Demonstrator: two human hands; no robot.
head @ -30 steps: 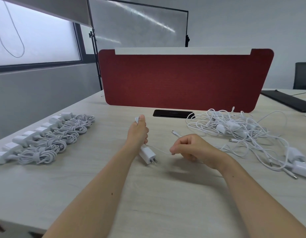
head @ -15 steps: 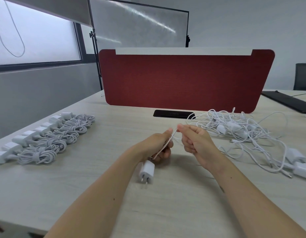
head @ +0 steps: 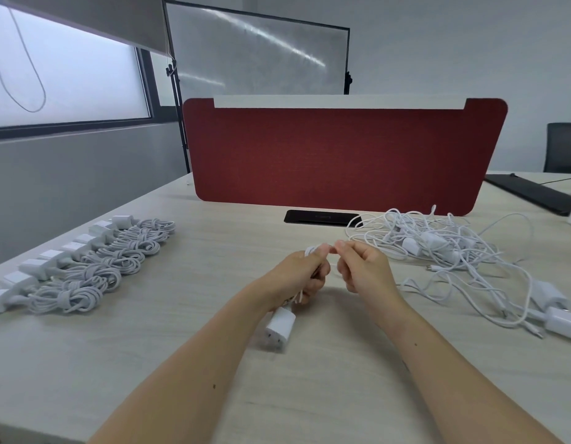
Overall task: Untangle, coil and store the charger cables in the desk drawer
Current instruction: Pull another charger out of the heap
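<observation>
My left hand (head: 298,277) is clenched around the thin white charger cable (head: 309,250): the fingers are curled over several turns of it and the thumb presses a small white loop against the forefinger. My right hand (head: 365,270) has its fingers curled too, and its thumb and forefinger pinch the same cable just beside my left thumb, so the two fingertips are almost touching. Half a second ago the hands were a little more apart, with a slanted piece of cable stretched between them; now this piece is gone from view and the loop sits at my left thumb. One second ago the right hand was well apart from the left. The white square plug adapter (head: 279,328) of this cable hangs just under my left hand, prongs toward me, low over the pale wooden desk (head: 181,363). At my right, near the right hand, lies the tangled heap of white cables and adapters (head: 438,248). Well apart at my left is the row of coiled white cables (head: 95,267). Behind the hands stands the dark red fabric divider panel (head: 341,155).
</observation>
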